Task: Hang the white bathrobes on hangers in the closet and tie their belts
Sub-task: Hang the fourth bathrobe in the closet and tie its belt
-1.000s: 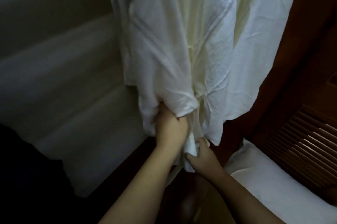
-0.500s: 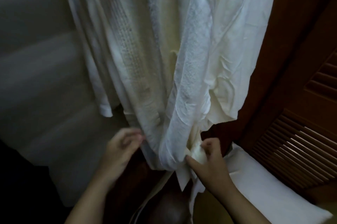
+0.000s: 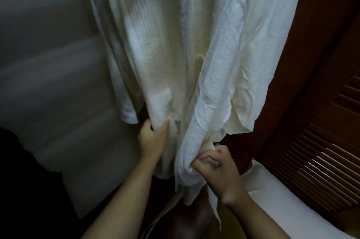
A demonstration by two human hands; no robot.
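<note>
A white bathrobe (image 3: 194,44) hangs down the middle of the view, its top and hanger out of frame. My left hand (image 3: 153,139) grips the robe's left front panel near its lower edge, thumb over the cloth. My right hand (image 3: 216,168) pinches the bunched right front panel together with a strip of white cloth, likely the belt (image 3: 213,205), that trails down below it. The two panels hang apart between my hands. A short sleeve end (image 3: 128,114) dangles to the left of my left hand.
A dark wooden closet frame (image 3: 292,122) and a louvred door (image 3: 321,164) stand at the right. White bedding or a pillow (image 3: 272,199) lies at the lower right. A pale blurred wall (image 3: 48,83) fills the left side.
A second ago both hands clutched the gathered cloth together. My left hand let go, swung out to the left, and now grips the left panel. The robe's front has spread apart.
</note>
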